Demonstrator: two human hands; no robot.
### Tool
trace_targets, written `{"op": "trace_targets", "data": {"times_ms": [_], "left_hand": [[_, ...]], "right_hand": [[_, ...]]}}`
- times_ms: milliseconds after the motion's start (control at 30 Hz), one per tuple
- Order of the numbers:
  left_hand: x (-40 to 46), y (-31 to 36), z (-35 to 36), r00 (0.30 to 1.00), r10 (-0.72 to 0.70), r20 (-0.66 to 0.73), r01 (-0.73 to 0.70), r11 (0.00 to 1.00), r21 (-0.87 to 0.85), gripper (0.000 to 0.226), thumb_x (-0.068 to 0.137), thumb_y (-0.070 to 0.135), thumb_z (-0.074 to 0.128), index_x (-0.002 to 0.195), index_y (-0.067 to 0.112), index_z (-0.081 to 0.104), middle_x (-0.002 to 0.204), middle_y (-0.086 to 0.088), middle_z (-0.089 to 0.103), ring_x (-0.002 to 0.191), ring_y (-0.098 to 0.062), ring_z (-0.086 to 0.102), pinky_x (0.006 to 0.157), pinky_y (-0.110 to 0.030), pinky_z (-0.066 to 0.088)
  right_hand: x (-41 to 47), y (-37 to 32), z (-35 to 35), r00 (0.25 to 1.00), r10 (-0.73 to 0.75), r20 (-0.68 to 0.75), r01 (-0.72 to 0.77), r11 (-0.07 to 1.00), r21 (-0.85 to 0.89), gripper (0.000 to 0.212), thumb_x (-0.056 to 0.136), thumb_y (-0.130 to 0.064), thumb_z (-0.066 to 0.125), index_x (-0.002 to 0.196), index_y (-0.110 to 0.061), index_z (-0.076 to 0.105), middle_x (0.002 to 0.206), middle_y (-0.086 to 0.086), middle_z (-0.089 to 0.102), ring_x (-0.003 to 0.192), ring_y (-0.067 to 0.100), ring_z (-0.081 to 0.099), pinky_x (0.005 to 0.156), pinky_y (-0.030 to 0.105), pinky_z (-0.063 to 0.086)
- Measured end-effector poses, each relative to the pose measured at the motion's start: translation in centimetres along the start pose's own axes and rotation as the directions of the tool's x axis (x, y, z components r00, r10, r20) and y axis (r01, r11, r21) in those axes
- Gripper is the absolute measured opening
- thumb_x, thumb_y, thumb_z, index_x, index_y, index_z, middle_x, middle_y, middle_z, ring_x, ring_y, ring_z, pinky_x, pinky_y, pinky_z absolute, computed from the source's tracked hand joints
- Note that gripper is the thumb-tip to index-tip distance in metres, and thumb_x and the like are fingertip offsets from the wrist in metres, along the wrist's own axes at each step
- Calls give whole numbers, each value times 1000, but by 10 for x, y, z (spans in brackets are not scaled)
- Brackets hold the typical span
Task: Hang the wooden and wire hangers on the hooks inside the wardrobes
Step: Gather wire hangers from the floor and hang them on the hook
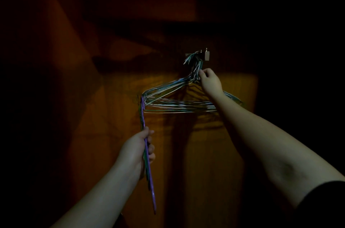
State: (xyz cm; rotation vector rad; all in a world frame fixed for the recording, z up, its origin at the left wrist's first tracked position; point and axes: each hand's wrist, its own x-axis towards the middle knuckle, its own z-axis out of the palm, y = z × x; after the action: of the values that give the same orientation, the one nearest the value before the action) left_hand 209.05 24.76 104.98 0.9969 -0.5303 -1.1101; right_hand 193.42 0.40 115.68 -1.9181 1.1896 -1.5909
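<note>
Right hand (210, 81): we pinch the necks of the hung hangers (179, 100) under the hook (204, 55).
Left hand (141, 150): we grip spare hangers (147, 155) edge-on.
Advice: seat each neck fully, in our view.

A small metal hook (203, 55) is fixed to the brown wooden back panel (214, 134) of the wardrobe (the light is very dim). A thick bunch of wire hangers (177, 102) hangs from it, spread flat against the panel.
</note>
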Motion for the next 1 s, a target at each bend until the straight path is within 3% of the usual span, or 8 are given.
{"op": "trace_targets", "data": {"times_ms": [100,167,333,433,833,1000], "left_hand": [[-1,-4,0,1000,-5,-10,5,1000,24,21,99,30,53,93,10,59,59,5,42,34,-4,33,30,-16,22],[-3,-7,-1,1000,-9,-8,10,999,33,21,99,29,52,94,10,59,59,5,42,34,-4,33,30,-16,22],[-6,-13,-2,999,-35,-17,35,999,34,20,100,27,51,95,10,57,59,4,41,34,-4,32,31,-15,22],[-6,-15,-4,999,-46,-19,47,998,44,20,99,29,52,95,10,59,59,5,42,36,-5,33,31,-16,23],[-9,-20,-6,998,-65,-15,66,997,45,20,100,28,51,94,10,58,56,5,42,34,-4,33,32,-15,22],[-13,-22,-12,997,-77,8,77,995,60,21,100,28,49,90,12,57,55,6,42,34,-4,33,33,-16,22]], "right_hand": [[1,4,1,1000,-4,-3,4,1000,-28,22,99,-49,40,85,-36,52,78,-7,61,77,16,55,82,47,40],[3,4,0,1000,-12,2,13,996,-83,22,99,-49,39,91,-34,54,83,-6,62,84,20,59,91,52,44],[7,0,-5,1000,-25,12,27,965,-259,39,102,-47,34,116,-20,59,119,6,58,119,28,47,102,47,29],[8,-2,-6,999,-12,38,23,956,-291,43,102,-47,34,124,-19,57,132,8,51,126,29,40,105,47,26],[7,-3,-9,1000,-15,19,20,955,-295,44,99,-51,40,121,-18,61,131,7,54,126,27,42,102,47,27],[-7,-7,-12,994,-45,-95,15,956,-294,40,97,-48,47,121,-18,58,128,6,53,124,25,45,103,46,28]]}}
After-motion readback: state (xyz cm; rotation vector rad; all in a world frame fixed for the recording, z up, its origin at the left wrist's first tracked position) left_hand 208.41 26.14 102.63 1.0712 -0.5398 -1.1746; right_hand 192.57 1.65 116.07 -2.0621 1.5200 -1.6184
